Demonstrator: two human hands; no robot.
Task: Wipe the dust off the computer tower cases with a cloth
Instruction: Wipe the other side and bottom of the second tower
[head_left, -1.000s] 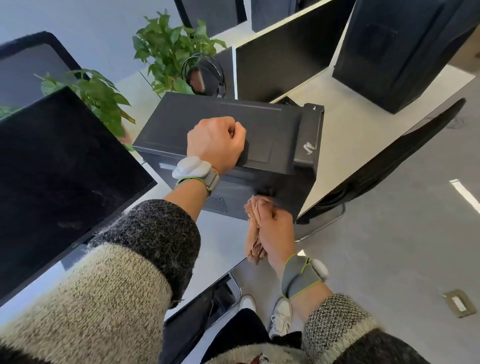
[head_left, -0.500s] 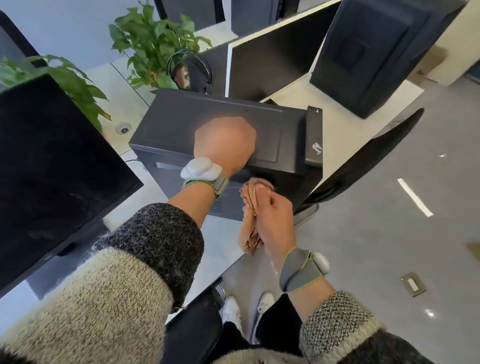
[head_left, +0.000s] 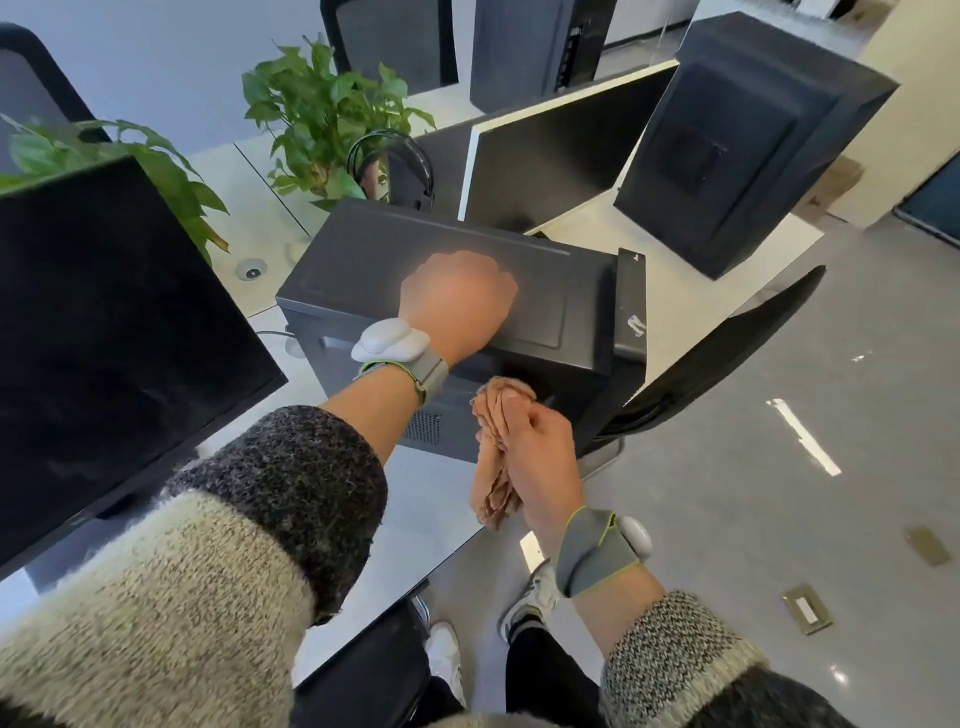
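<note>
A black computer tower case lies on its side on the white desk. My left hand rests on its top panel with the knuckles up and the fingers tucked under, holding nothing. My right hand grips a bunched brown cloth and holds its upper end against the near side face of the case, just below the top edge. A second black tower stands on the desk at the right. A third tower stands further back.
A large dark monitor fills the left. Another monitor stands behind the case, with headphones and potted plants beside it. A black chair back is tucked at the desk's right edge, over grey floor.
My right hand has slid the cloth a little up the near side of the case. My left hand has stayed on the top panel. The view has shifted slightly.
</note>
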